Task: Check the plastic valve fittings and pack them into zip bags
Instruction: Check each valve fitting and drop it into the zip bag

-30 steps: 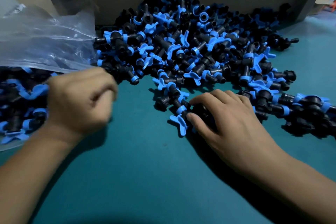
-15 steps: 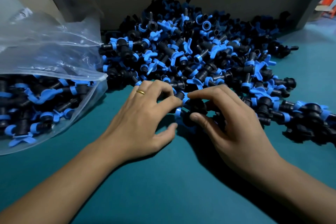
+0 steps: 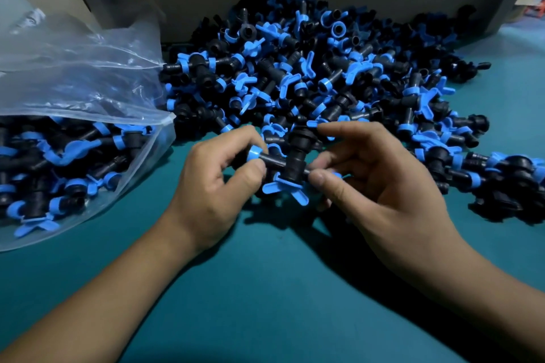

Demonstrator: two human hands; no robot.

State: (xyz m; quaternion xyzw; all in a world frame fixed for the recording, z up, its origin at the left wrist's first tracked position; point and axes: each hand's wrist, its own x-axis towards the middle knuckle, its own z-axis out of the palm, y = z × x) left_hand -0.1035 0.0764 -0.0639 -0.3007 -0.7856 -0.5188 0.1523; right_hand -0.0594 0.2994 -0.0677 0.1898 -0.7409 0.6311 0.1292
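While raised, both hands (image 3: pixel 212 183) (image 3: pixel 380 186) pinch one valve fitting (image 3: pixel 290 165).

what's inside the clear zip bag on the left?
The clear plastic zip bag holds black plastic valve fittings with blue handles and rings. Lower layers are hidden, so no count.

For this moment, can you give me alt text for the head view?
Both hands, left hand and right hand, hold one black valve fitting with blue handle above a teal table, between a part-filled zip bag and a fittings pile.
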